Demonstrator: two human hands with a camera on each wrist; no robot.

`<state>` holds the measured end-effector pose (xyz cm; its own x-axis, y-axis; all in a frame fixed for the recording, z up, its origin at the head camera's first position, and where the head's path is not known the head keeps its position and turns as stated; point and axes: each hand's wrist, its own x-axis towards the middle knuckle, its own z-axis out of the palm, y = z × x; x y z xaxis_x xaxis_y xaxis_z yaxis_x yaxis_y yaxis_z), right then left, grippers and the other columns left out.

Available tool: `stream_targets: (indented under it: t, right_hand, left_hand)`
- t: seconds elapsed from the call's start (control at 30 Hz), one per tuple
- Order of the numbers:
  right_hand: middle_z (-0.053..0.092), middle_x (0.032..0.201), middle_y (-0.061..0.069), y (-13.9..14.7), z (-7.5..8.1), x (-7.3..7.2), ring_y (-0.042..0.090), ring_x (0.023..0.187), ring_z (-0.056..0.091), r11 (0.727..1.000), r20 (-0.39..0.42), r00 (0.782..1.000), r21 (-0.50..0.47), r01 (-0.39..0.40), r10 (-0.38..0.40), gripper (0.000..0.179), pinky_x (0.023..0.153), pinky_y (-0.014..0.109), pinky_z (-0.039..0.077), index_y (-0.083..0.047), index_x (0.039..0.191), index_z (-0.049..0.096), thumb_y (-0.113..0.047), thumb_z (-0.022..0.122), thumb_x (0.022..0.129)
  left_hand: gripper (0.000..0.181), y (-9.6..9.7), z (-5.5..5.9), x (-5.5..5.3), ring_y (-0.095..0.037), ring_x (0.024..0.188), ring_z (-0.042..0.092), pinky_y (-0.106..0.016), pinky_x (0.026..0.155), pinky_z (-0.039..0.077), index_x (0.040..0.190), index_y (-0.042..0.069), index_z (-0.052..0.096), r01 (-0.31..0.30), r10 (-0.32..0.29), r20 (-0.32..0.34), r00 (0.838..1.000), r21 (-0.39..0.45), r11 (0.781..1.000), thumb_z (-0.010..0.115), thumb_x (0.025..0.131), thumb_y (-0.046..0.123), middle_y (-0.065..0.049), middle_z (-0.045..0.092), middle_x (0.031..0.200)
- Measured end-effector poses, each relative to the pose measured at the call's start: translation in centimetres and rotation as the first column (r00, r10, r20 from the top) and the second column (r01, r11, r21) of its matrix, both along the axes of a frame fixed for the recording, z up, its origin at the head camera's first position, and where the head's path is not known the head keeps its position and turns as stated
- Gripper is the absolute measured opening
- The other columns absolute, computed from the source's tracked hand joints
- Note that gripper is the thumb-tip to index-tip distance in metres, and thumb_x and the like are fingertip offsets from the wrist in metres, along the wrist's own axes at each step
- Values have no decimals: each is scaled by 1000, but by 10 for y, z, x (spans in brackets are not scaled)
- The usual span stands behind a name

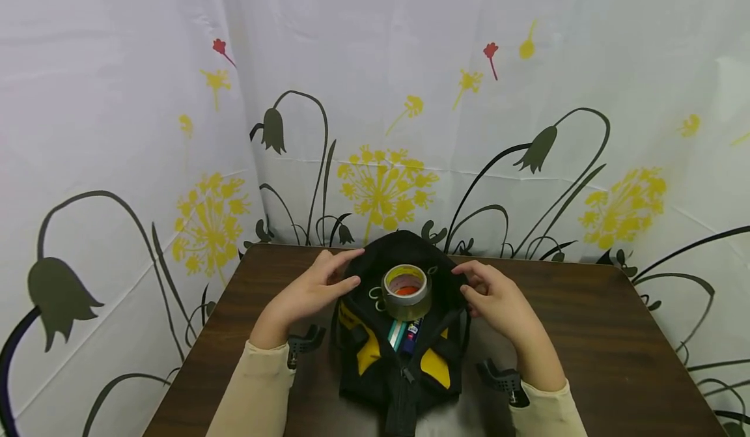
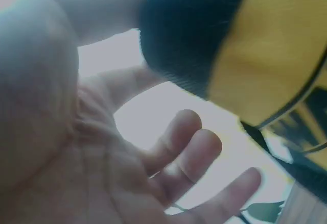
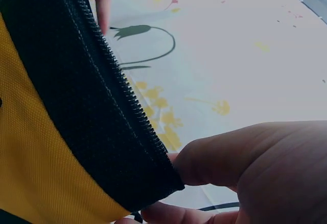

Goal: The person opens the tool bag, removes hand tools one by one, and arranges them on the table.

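Observation:
A black and yellow zippered bag [image 1: 369, 355] stands unzipped on the table, its mouth spread wide. At its left rim, my left hand [image 1: 310, 290] holds the edge between thumb and index finger; the other fingers [image 2: 194, 152] are loosely bent away from the fabric. My right hand [image 1: 500, 297] pinches the opposite rim, its thumb [image 3: 214, 157] by the zipper teeth [image 3: 127, 91]. Inside the bag sits a roll of tape [image 1: 408, 307] with an orange thing showing through its core. Pale loops [image 1: 375, 297], a teal-and-white item [image 1: 396, 335] and a dark blue tube [image 1: 412, 336] lie around it.
The dark wooden table [image 1: 592, 333] extends to both sides of the bag. A white curtain [image 1: 375, 46] printed with flowers hangs behind and beside it. Black wrist mounts [image 1: 498, 378] are strapped to both forearms.

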<state>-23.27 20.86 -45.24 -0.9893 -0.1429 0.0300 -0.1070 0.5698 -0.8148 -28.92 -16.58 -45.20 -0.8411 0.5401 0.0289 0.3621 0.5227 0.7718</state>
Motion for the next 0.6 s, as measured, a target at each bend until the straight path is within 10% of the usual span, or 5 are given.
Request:
stream_targets:
  t: [0.27,0.6]
  right_hand:
    - [60,109,4,-5,-2,1,23,67,61,999,-47,999,42,-9,11,29,61,33,57,-31,131,61,-26,63,102]
    - [59,109,2,-11,-2,2,23,72,59,997,-99,995,79,10,-2,29,59,32,52,-40,130,59,-32,62,102]
  left_hand:
    - [75,15,-10,0,-31,154,22,-64,121,26,161,45,15,60,-64,39,997,103,993,60,101,46,0,16,165]
    - [82,21,-13,7,-31,158,14,-68,120,22,158,52,13,15,-25,115,993,84,996,65,95,54,8,9,170]
